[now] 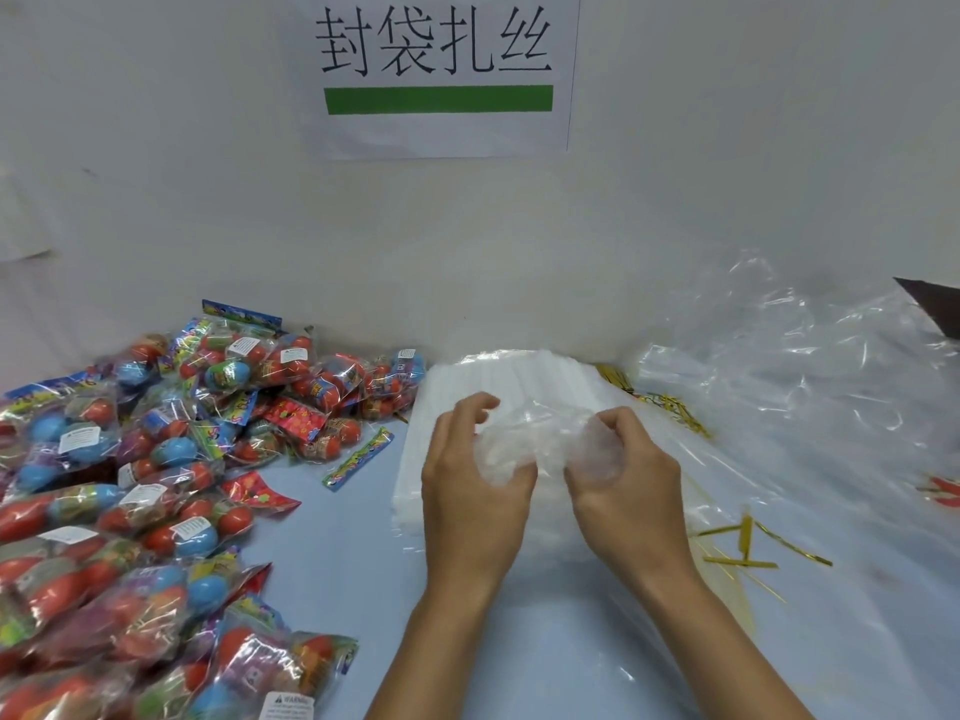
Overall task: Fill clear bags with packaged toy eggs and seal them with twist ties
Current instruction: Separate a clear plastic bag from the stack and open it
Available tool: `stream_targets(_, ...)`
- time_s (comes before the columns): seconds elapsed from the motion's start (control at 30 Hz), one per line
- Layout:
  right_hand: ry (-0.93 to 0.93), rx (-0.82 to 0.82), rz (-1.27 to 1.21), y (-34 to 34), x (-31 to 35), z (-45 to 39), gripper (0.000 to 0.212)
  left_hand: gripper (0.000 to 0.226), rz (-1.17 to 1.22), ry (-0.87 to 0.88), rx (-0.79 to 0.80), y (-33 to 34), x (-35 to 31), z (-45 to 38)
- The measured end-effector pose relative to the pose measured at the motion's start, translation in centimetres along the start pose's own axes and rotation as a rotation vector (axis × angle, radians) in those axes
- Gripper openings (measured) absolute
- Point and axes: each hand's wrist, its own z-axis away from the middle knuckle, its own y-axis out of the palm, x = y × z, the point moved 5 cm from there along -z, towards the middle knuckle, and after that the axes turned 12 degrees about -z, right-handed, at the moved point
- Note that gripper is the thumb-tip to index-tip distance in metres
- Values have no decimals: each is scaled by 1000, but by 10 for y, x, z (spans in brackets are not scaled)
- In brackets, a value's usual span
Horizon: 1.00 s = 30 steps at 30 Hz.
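A clear bag (530,439) was between the two hands, above the middle of a stack of flat clear bags (467,397) on the table (332,563). The bag was crumpled and very transparent, so its edges were hard to follow and I could not tell where its opening was. The left hand (467,485) held the left part of it, with the thumb pressed against the plastic and the fingers curled over the top. The right hand (628,470) was closed around the right part; its fingertips were hidden behind the plastic and the hand itself. Both forearms were cut off by the lower edge of the view.

To the left lay a big pile of packaged toy eggs (135,485), red, blue and green inside shiny wrappers; the pile ran out of the picture at the left and at the bottom. One narrow printed strip (358,459) lay alone between the pile and the stack.

To the right, gold twist ties (737,548) lay scattered on loose clear plastic sheeting (810,407), and more ties (670,407) were behind the stack, partly covered. A dark object (935,304) at the right edge was cut off and I could not identify it. On the wall hung a white sign (436,70) with black characters and a green bar.
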Motion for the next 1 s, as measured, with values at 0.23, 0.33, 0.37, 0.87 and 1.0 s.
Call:
stream_targets(0.23,10,-29,52,0,-1,0,32,27,-136,-115,-298,-21,6,-1)
stream_targets(0.33,70,-40,107,-2,-2,0,24,21,-88,-128,-350,-24,4,-1)
stream_targets(0.37,129,-18,117,-2,-6,0,27,20,-74,-133,-350,-24,5,-1)
stream_targets(0.87,-180,175,332,12,13,9,43,12,-344,-61,-319,-25,4,-1)
stream_targets(1.0,46,161,369,6,0,3,41,19,-165,-289,-405,-37,21,-4)
